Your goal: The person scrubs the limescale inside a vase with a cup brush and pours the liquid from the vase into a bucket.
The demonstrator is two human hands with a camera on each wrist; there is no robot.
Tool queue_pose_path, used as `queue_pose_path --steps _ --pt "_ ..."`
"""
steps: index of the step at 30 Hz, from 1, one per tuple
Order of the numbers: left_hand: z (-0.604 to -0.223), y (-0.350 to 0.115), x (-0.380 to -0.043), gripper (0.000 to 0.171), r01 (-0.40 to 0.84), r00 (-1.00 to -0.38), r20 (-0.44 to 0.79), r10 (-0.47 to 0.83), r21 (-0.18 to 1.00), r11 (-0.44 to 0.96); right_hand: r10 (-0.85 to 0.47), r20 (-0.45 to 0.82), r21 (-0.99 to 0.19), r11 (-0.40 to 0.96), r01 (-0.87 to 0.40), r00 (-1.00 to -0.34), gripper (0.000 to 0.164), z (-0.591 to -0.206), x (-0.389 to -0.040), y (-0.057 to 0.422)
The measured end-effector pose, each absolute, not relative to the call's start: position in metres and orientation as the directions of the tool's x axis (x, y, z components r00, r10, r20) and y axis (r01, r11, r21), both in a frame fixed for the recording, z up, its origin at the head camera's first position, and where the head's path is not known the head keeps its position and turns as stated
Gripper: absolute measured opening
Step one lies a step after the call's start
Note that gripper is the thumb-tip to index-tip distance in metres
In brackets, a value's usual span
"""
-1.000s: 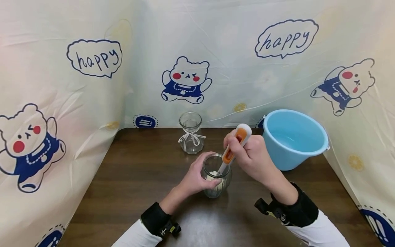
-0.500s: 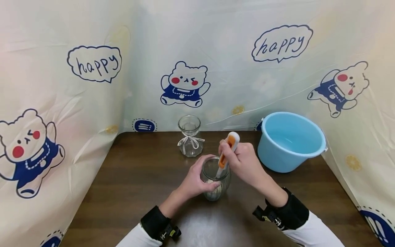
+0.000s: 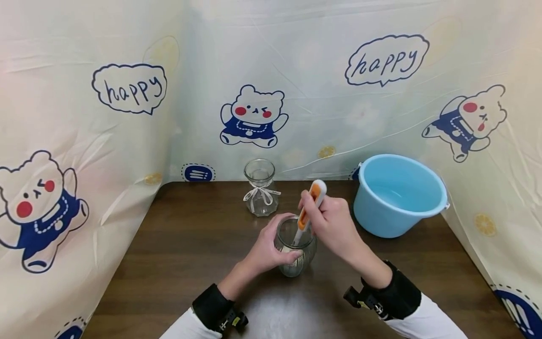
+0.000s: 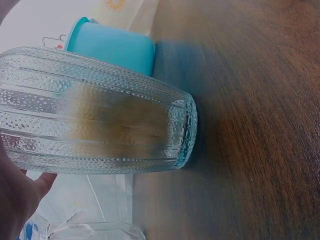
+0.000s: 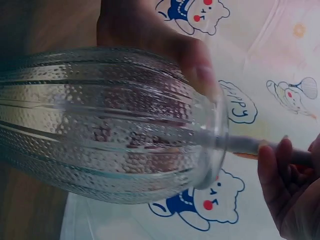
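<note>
"So, where's the jar?"

"Near the middle of the table, roughly upright; whether its base sits wholly flat, I can't tell. Dark wood runs from it to the left edge, and the back edge meets a printed cloth. A bucket takes up room at the back right; a vase with a bow stands behind the jar, near but apart."

"And the hands?"

"The jar's between them. The left hand is curled round its upper part, thumb in front; the right hand grips an orange-and-white tool slanting down through the jar's mouth."

"What's hard to see?"

"The tool's tip, lost behind the ribbed glass. Something pale in there is just a yellowish blur from the left wrist, and that view cuts off the jar's mouth."
</note>
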State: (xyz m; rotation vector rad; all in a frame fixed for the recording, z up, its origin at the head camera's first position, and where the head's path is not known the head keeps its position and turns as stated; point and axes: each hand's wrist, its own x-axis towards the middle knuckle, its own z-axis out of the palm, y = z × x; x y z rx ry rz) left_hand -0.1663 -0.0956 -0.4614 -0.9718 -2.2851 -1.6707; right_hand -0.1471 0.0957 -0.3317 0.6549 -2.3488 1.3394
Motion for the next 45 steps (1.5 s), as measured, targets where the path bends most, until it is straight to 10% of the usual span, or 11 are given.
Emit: queue_pose_path --steps 16,30,37,45 --pt "-0.462 -0.094 -0.168 0.078 0.585 -0.772 0.488 0.407 0.796 0.156 -0.061 0.608 -0.681 0.473 -0.56 -0.792 0.023 -0.303 -0.144 0.108" --pt "-0.461 -0.095 -0.166 0.079 0.565 -0.785 0.461 0.413 0.807 0.174 -0.335 0.618 -0.474 0.563 -0.677 -0.712 0.014 -0.338 -0.149 0.086" --pt "-0.461 -0.094 -0.166 0.079 0.583 -0.773 0.482 0.412 0.796 0.164 -0.35 0.734 -0.336 0.558 -0.759 -0.583 0.054 -0.31 -0.138 0.1" --pt "-0.461 -0.096 -0.168 0.078 0.59 -0.769 0.486 0.415 0.79 0.169 -0.454 0.695 -0.229 0.596 -0.77 -0.558 0.061 -0.324 -0.148 0.099"
